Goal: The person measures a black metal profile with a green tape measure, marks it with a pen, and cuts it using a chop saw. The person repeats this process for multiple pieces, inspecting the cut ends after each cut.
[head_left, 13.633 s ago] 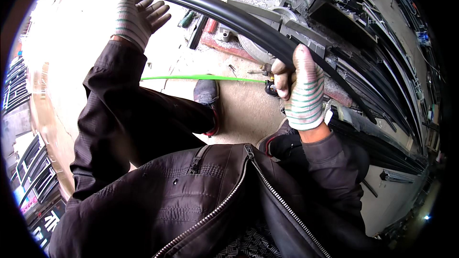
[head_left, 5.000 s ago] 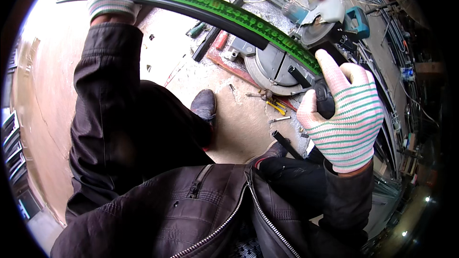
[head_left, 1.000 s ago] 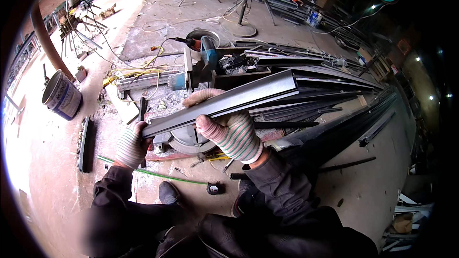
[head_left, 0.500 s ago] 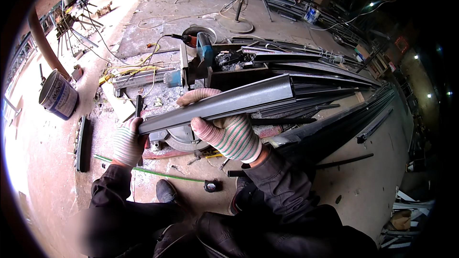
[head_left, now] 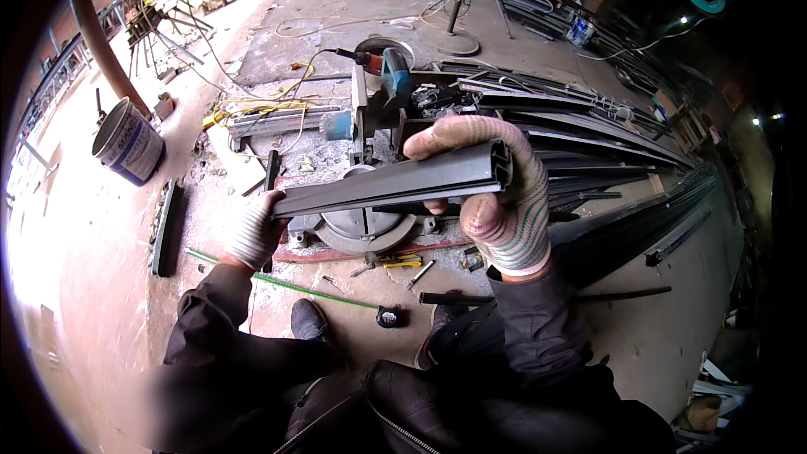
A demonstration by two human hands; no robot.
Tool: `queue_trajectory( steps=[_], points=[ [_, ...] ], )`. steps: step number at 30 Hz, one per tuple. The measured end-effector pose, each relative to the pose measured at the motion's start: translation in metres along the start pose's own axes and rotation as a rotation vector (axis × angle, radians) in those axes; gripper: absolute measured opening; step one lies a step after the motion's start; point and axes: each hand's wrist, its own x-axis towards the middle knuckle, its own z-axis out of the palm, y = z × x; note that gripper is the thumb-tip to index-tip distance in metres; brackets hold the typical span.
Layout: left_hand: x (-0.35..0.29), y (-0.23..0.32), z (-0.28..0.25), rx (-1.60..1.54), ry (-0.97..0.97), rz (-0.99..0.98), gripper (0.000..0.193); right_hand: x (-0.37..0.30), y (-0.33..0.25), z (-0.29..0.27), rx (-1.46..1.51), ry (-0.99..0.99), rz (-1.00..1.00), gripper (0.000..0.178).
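A dark grey metal profile (head_left: 378, 185) with a hollow, shaped end lies across in front of me, raised above the round base (head_left: 370, 223) of a miter saw. My left hand (head_left: 252, 231), in a striped knit glove, is closed on its left end. At the other end, my right hand (head_left: 517, 210), gloved alike, curls round the profile, fingers above and behind, thumb by the lower edge. Beyond the profile stands the saw's blue-green body (head_left: 397, 76). On the floor by my feet is a black tape measure (head_left: 391, 316), its green blade (head_left: 294, 286) drawn out leftward.
Long dark profiles (head_left: 622, 227) are piled to the right. A bucket (head_left: 130, 143) stands at the left, with a short dark bar (head_left: 166, 231) nearer me. Yellow cable (head_left: 261, 109) lies left of the saw. A pen-like stick (head_left: 420, 275) lies before the saw base.
My right hand has slid from the profile's middle to its right end. That end now faces me more, showing its hollow section. The whole view has shifted slightly.
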Motion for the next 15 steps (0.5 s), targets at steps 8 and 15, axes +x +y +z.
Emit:
queue_trajectory(
  steps=[8, 15],
  points=[
    [0.001, -0.004, -0.003, 0.046, 0.022, 0.001, 0.037, -0.001, 0.000, -0.013, 0.076, -0.113, 0.023, 0.058],
    [0.006, 0.007, -0.007, 0.070, 0.040, 0.019, 0.037, -0.003, -0.001, -0.020, -0.034, -0.124, 0.014, 0.058]
  ],
)
